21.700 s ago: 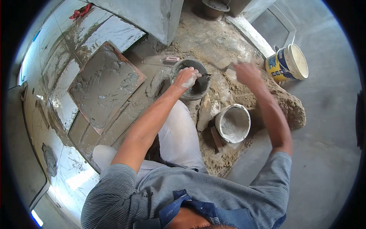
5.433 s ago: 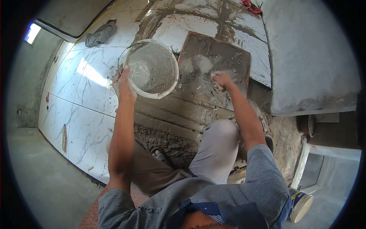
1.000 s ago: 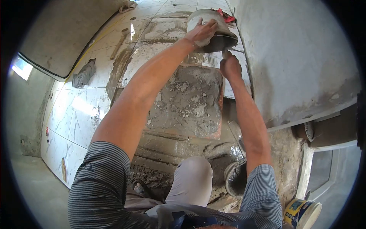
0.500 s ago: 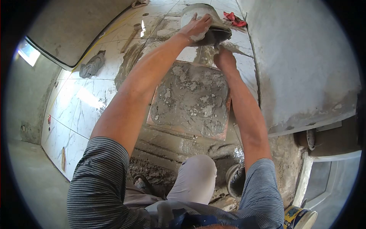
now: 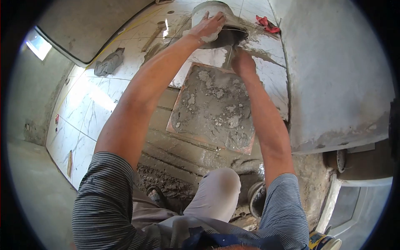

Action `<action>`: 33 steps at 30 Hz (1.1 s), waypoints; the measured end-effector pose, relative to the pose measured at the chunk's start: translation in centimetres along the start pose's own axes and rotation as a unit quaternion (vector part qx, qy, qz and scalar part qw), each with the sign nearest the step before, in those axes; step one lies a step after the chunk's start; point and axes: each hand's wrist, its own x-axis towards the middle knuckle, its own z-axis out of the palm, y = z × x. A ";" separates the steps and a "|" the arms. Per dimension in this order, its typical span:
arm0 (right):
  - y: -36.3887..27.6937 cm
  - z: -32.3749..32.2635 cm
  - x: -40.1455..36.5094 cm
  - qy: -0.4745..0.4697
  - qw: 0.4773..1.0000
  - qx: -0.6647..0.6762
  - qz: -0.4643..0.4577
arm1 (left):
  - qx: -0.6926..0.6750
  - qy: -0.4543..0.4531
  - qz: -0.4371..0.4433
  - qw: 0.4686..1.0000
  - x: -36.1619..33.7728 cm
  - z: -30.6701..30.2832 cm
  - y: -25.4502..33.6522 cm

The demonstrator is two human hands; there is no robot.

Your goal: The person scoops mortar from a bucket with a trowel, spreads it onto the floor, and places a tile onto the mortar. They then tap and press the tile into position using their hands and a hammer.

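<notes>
Wide open stretch of floor [image 5: 96,104] along left side, broken only by grey cloth [image 5: 109,62] toward far-left edge. Right side shut off by concrete wall [image 5: 333,75]. Ahead, blocked by tilted bucket [image 5: 214,16] gripped in left hand [image 5: 208,27]. Narrow gap between arms, over mortar-covered tile [image 5: 214,108]. Small pail [image 5: 255,198] crowding near edge beside knee [image 5: 218,187].

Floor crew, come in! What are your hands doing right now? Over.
Left hand grips tipped bucket. Right hand holds tool at its mouth. Mortared tile close by, nothing blocking.
</notes>
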 end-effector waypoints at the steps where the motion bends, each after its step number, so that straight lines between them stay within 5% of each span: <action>1: -0.2 0.4 0.0 -0.031 0.999 -0.007 -0.001 | -0.013 -0.023 -0.019 0.999 -0.6 -1.0 0.1; 5: -2.3 1.3 0.6 0.064 0.998 -0.004 -0.029 | 0.017 -0.022 -0.014 1.000 -1.5 -1.7 -1.6; 8: -3.1 1.7 0.3 -0.048 0.999 -0.013 -0.013 | 0.008 -0.019 -0.024 1.000 -2.4 -1.6 -1.5; 10: -3.7 2.3 0.4 0.041 0.998 0.021 -0.031 | 0.028 -0.017 -0.037 0.999 -2.2 -2.1 -2.2; 13: -4.0 2.5 1.5 -0.046 0.999 0.001 -0.027 | 0.053 -0.004 0.007 0.999 -2.7 -2.1 -2.9; 16: -4.7 2.3 0.5 0.008 0.999 0.017 -0.027 | 0.031 -0.036 -0.044 0.998 -3.5 -2.6 -2.8; 20: -4.1 2.9 0.3 -0.046 0.998 -0.007 -0.042 | 0.038 -0.027 -0.047 0.998 -4.6 -3.5 -1.8; 23: -4.9 2.9 -0.6 -0.004 1.000 0.005 -0.026 | 0.059 -0.109 -0.088 0.988 -5.3 -4.8 -1.4; 26: -4.5 3.0 -2.3 -0.058 0.996 -0.020 -0.058 | 0.146 -0.061 0.004 0.987 -7.1 -3.9 -0.9; 29: -4.7 3.4 -3.7 0.037 0.996 0.024 -0.081 | 0.048 -0.080 -0.095 0.991 -7.6 -4.1 0.0; 31: -4.3 3.2 -4.3 -0.128 0.989 -0.046 -0.058 | 0.064 -0.095 -0.076 0.991 -8.3 -4.2 0.4; 33: -4.2 3.3 -6.1 -0.076 0.995 -0.027 -0.061 | 0.079 -0.102 -0.058 0.990 -8.5 -4.3 1.1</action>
